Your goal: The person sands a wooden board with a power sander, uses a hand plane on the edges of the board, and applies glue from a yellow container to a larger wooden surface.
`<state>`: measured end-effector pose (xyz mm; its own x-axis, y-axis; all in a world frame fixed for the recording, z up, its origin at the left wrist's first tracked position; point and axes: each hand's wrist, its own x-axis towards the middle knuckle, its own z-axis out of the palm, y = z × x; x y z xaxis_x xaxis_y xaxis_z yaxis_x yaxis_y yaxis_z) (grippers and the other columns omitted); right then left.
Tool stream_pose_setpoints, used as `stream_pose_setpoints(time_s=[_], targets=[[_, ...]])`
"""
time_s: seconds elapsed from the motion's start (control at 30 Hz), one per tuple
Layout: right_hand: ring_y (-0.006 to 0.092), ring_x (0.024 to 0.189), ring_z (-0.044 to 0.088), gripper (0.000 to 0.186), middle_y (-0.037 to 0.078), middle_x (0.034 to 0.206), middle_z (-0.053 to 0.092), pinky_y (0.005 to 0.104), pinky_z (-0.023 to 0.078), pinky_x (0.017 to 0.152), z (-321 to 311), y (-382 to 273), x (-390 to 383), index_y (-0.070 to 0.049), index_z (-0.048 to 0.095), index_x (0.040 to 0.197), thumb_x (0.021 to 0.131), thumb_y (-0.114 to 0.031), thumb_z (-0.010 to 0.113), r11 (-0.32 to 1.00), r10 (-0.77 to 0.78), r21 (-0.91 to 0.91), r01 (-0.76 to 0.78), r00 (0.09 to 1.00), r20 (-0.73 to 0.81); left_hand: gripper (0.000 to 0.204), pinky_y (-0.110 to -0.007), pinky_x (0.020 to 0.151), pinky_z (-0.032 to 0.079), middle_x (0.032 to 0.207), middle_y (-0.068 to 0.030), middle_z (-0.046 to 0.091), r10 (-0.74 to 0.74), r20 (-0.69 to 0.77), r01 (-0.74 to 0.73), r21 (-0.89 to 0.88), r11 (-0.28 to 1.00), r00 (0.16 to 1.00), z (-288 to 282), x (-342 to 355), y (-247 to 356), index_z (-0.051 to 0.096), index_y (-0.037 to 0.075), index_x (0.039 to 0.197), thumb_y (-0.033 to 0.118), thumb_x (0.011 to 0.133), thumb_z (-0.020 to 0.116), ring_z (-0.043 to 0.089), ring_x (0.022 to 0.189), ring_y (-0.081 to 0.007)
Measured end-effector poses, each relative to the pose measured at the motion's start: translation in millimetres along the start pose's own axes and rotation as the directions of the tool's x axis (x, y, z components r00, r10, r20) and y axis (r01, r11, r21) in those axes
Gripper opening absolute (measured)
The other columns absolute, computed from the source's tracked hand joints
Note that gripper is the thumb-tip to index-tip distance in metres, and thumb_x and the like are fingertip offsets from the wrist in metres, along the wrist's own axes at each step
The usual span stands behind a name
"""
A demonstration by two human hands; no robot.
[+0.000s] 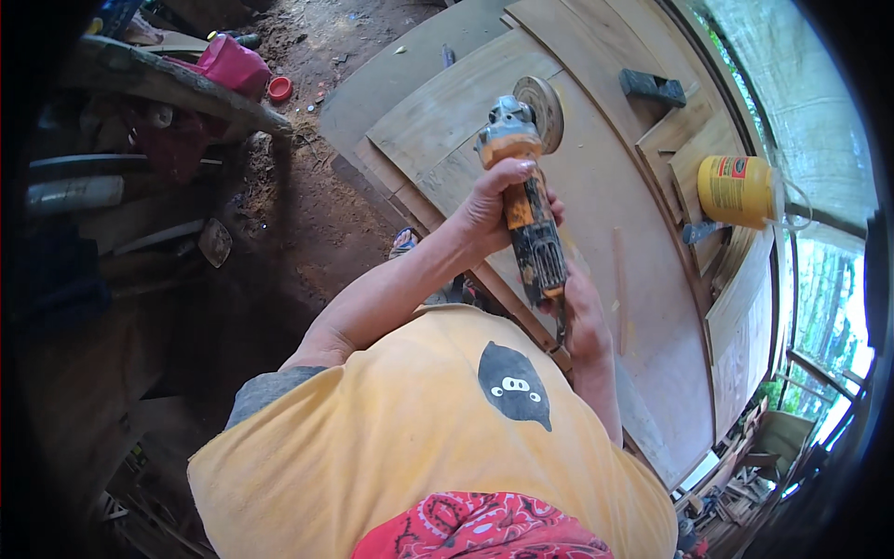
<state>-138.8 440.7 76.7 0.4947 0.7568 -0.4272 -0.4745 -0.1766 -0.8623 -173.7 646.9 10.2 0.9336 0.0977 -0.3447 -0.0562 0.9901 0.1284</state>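
An orange and black angle grinder [533, 219] is held up in front of my chest, its head pointing away from me. At its far end a round, worn disc [540, 114] faces right. My left hand [486, 207] is wrapped round the front of the body, thumb on top and fingertips showing on the right side. The rear end rests in my right hand [585, 315], whose fingers are partly hidden behind it. From that end a dark cord hangs down. Beneath the grinder lies a large, pale wooden panel [652, 298].
Along the panel's right side are a dark block-shaped tool [652, 88], a yellow plastic bucket [734, 191] and a blue-grey tool [700, 231]. On the left, a cluttered wooden bench [177, 86] bears a pink bag [233, 65]. A red lid [279, 89] lies on the dirt floor [317, 177].
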Motion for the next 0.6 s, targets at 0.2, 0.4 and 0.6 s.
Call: stream_pose_setpoints(time_s=[0.2,0.4,0.6], targets=[[0.0112,0.104,0.061,0.059,0.005,0.122,0.065,0.0283,0.048,0.094,-26.1,13.7,-16.2,0.003,0.051,0.144,0.103,-0.036,0.067,0.985,-0.163,-0.042,0.169,0.980,0.111,0.048,-0.050,0.078,0.065,0.089,-0.0135,0.069,0.120,0.083,-0.118,-0.032,0.993,0.989,7.0,13.3,-9.0,0.060,0.001,0.105,0.039,0.083,0.081,0.073,0.079,-0.0266],[0.0188,0.108,0.065,0.058,0.008,0.117,0.069,0.0316,0.051,0.095,-33.5,2.0,-37.3,0.002,0.054,0.141,0.098,-0.027,0.077,0.907,-0.223,-0.350,0.237,0.972,0.080,0.050,-0.048,0.079,0.063,0.089,-0.0141,0.067,0.123,0.031,-0.124,0.060,0.990,0.992,13.2,7.7,-26.7,0.058,0.001,0.108,0.040,0.085,0.079,0.072,0.080,-0.0274],[0.0346,0.102,0.068,0.055,0.016,0.109,0.071,0.0445,0.053,0.091,-19.4,-20.2,-24.6,-0.002,0.060,0.131,0.085,-0.016,0.085,0.479,-0.355,-0.833,0.277,0.929,0.105,0.050,-0.048,0.080,0.063,0.088,-0.0133,0.065,0.136,0.000,-0.135,0.116,0.984,0.991,13.3,12.0,-13.0,0.058,0.001,0.108,0.039,0.085,0.081,0.071,0.082,-0.0265]])
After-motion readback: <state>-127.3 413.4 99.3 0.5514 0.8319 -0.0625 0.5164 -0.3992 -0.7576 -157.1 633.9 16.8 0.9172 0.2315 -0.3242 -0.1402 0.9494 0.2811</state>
